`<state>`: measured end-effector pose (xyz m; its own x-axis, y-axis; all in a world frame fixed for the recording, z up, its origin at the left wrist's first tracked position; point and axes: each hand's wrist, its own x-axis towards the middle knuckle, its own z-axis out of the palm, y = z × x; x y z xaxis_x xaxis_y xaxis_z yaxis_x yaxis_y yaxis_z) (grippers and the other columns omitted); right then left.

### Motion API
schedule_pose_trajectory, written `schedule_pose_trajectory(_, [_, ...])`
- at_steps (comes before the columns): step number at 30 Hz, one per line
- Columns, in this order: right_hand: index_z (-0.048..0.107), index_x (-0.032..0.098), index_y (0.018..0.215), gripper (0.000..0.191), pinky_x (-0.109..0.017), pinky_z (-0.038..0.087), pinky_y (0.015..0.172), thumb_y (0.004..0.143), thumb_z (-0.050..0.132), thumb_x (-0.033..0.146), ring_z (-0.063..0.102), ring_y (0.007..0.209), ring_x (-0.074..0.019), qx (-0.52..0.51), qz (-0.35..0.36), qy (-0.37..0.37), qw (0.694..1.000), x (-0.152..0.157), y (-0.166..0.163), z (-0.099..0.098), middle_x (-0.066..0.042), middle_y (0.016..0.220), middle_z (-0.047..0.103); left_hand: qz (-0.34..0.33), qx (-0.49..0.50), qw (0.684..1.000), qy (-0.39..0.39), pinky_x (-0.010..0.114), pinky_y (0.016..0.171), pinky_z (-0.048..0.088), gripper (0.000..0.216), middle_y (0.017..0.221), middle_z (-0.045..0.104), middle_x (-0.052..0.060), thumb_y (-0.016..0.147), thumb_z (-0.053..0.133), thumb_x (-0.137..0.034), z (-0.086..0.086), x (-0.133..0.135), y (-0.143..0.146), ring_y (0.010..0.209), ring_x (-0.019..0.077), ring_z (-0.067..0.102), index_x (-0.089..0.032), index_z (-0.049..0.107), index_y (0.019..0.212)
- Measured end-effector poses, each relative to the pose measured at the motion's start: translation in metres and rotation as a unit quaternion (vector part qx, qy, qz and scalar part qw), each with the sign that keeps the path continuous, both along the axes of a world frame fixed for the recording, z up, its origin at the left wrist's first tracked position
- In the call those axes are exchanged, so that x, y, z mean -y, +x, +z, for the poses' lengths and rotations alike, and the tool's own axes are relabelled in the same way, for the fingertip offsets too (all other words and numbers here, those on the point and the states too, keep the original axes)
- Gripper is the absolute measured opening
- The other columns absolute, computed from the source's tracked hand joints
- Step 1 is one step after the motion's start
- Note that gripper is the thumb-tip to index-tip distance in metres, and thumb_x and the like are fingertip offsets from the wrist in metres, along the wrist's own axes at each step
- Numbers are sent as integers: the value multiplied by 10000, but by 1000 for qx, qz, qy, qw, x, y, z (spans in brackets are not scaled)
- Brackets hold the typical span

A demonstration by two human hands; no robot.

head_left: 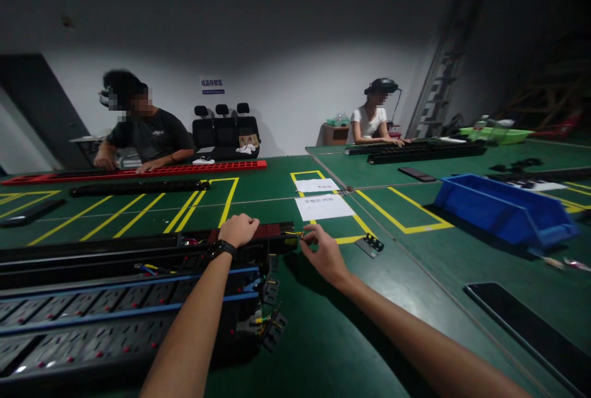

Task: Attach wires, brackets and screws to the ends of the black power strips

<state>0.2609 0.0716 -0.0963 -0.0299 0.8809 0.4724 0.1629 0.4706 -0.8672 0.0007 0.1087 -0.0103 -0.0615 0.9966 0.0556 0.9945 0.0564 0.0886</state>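
Observation:
A stack of long black power strip housings (92, 299) with coloured wires lies on the green table (332, 336) at the left. My left hand (239, 229), a black watch on its wrist, is closed over the far end of the top housing (184, 244). My right hand (323, 253) pinches something small at that housing's right end, beside yellow wires (293, 235); what it pinches is too small to make out. Loose black end pieces (272, 324) hang from the strips' near ends.
A blue bin (503, 207) stands at the right. White paper sheets (323, 206) lie ahead, with a small black bracket (370, 244) near my right hand. A dark flat panel (530, 330) lies at the near right. Two other people work on long strips (138, 171) at the far side.

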Motion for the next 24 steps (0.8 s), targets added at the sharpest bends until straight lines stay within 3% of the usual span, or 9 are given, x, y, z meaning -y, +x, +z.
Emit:
schedule_pose_trajectory(10, [659,321,1068,239,-342,479,750,844,715,260,665,744,-228,61,-17,14,998,-7,2,-4,14,808,743,3,-8,1000,0,380,893,579,530,1125,828,156,1024,377,-471,3,3,2,1087,330,774,-239,854,1011])
schedule_pose_trajectory(24, [699,296,957,166,-331,445,674,795,732,294,610,674,-213,35,-33,4,999,-17,3,1,8,757,706,1,-6,1000,3,403,888,587,538,1120,826,161,1011,367,-461,0,1,2,1083,351,773,-241,857,1026])
